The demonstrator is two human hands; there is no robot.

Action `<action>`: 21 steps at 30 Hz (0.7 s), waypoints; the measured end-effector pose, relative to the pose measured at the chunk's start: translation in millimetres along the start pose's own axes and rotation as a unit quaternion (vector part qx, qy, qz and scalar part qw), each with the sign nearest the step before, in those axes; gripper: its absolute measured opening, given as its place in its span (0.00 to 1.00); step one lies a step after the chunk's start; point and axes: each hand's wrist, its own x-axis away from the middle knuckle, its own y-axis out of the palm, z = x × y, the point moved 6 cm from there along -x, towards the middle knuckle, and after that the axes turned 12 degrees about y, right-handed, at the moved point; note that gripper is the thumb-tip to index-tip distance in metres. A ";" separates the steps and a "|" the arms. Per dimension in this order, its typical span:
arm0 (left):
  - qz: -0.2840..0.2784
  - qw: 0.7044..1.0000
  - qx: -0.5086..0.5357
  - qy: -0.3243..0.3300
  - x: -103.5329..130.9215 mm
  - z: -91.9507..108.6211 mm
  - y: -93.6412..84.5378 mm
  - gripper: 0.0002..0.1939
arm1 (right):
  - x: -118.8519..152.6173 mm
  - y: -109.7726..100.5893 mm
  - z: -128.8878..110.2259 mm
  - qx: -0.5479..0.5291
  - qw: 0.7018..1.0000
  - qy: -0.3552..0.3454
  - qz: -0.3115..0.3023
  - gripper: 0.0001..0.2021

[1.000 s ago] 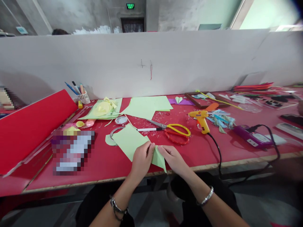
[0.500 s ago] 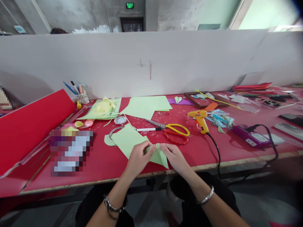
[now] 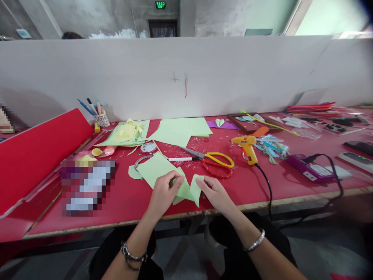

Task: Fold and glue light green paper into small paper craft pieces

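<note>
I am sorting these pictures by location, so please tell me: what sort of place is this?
Probably a craft workshop: a glue gun and scissors lie on the red table, and the left hand and right hand hold green paper.

Left grip (image 3: 166, 190) and right grip (image 3: 215, 191) are both bare, same with the left forearm (image 3: 142, 234) and right forearm (image 3: 243, 226), apart from some pretty neat jewelry. There's a chunky silver-and-dark linked metal bracelet (image 3: 134, 257) on the left wrist with a thinner dark strand (image 3: 134, 267) looped next to it, while the right one gets a single shiny silver metal bangle (image 3: 255, 242). Further down it's plain black legwear (image 3: 101, 241), plus what looks like a pale shoe (image 3: 211, 236), honestly too shadowy for details.
</note>
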 end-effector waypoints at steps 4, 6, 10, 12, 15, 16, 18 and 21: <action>0.012 0.999 -0.030 0.004 0.9 0.4 -0.5 0.15 | 3.6 4.7 -7.4 0.026 0.999 -0.036 -0.026 0.15; 0.019 1.000 -0.020 0.003 1.0 -0.5 -2.1 0.14 | 2.9 5.2 -6.0 0.026 0.999 -0.034 -0.031 0.14; 0.067 0.994 0.080 -0.044 0.4 -10.2 -8.7 0.12 | -1.1 -0.4 0.6 0.007 1.000 -0.018 0.002 0.15; 0.093 0.980 0.154 -0.090 1.3 -17.8 -7.4 0.13 | -2.1 -3.7 3.0 0.004 0.999 -0.008 0.031 0.16; 0.101 0.967 0.190 -0.136 4.3 -23.9 2.3 0.15 | -1.6 -4.3 3.2 0.007 0.999 -0.003 0.048 0.16; 0.087 0.970 0.179 -0.143 5.4 -23.8 7.3 0.17 | -1.1 -3.9 2.1 0.010 0.999 -0.010 0.051 0.17; 0.037 0.979 0.141 -0.140 7.3 -21.1 18.0 0.21 | -0.2 -3.0 -0.1 0.017 0.998 -0.024 0.054 0.17; 0.000 0.989 0.088 -0.121 9.1 -14.4 25.5 0.25 | -0.5 -2.0 0.4 0.020 0.998 -0.024 0.047 0.17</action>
